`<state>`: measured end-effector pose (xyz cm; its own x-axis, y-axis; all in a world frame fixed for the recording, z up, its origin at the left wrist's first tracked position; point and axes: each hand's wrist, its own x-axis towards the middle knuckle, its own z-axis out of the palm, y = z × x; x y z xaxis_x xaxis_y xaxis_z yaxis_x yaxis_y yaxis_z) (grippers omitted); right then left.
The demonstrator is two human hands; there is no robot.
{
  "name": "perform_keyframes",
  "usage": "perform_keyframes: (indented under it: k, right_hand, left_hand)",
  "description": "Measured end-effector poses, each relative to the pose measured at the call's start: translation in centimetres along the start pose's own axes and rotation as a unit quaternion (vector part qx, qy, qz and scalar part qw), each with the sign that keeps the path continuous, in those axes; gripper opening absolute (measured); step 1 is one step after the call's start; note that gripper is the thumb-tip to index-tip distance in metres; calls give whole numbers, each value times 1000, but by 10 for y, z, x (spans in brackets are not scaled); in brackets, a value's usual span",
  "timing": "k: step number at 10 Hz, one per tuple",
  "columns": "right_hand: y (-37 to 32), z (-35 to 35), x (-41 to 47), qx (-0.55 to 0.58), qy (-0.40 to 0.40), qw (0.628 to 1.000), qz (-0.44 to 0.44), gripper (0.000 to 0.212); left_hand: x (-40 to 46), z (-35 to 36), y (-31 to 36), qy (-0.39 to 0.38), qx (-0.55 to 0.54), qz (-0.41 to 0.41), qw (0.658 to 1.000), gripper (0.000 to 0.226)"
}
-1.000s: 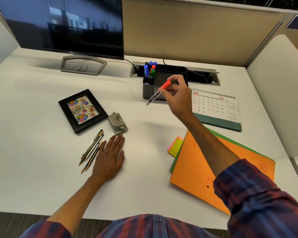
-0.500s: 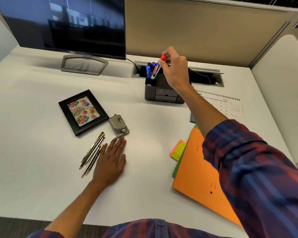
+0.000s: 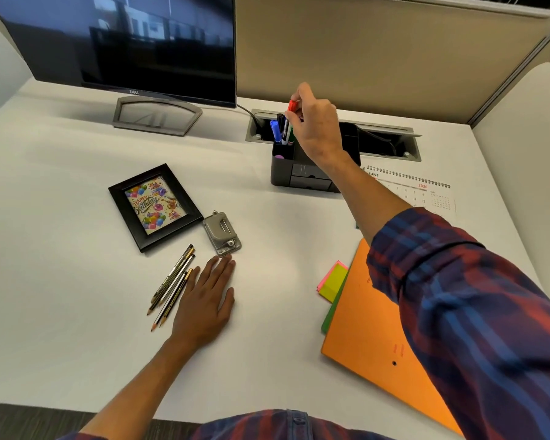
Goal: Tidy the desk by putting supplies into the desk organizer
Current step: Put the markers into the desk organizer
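Note:
A dark desk organizer [image 3: 302,181] stands at the back of the white desk. Its left compartment holds a blue marker [image 3: 275,130] and others. My right hand [image 3: 316,128] hovers over that compartment, fingers pinched on a red-capped marker [image 3: 290,120] held upright with its lower end among the other markers. My left hand [image 3: 205,300] lies flat and empty on the desk. Several pencils [image 3: 172,285] lie just left of it. A metal hole punch [image 3: 222,234] sits just beyond its fingertips. Sticky notes [image 3: 332,281] lie to the right.
A monitor [image 3: 124,42] stands at the back left. A black picture frame [image 3: 154,206] lies near the punch. An orange folder [image 3: 372,338] over a green one lies at the right, a desk calendar [image 3: 426,192] behind it. A cable tray [image 3: 385,142] runs behind the organizer.
My right hand carried the red-capped marker from in front of the organizer up over its left compartment and turned it upright. The left hand stayed flat on the desk.

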<state>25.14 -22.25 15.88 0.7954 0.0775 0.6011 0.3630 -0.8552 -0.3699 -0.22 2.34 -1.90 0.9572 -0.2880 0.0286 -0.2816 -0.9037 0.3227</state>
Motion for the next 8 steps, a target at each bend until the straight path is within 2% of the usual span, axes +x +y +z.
perform_keyframes:
  k: [4, 6, 7, 8]
  right_hand:
    - [7, 4, 3, -45, 7, 995, -88, 20]
    - [8, 10, 8, -65, -22, 988, -140, 16]
    - [11, 9, 9, -37, -1, 992, -125, 17]
    - [13, 0, 16, 38, 52, 996, -56, 21]
  left_hand:
    - [0, -1, 1, 4, -6, 1, 1000, 56]
    - [0, -2, 2, 0, 0, -1, 1000, 56]
    - [0, -3, 3, 1, 1, -1, 1000, 56]
    - [0, -3, 3, 1, 1, -2, 1000, 56]
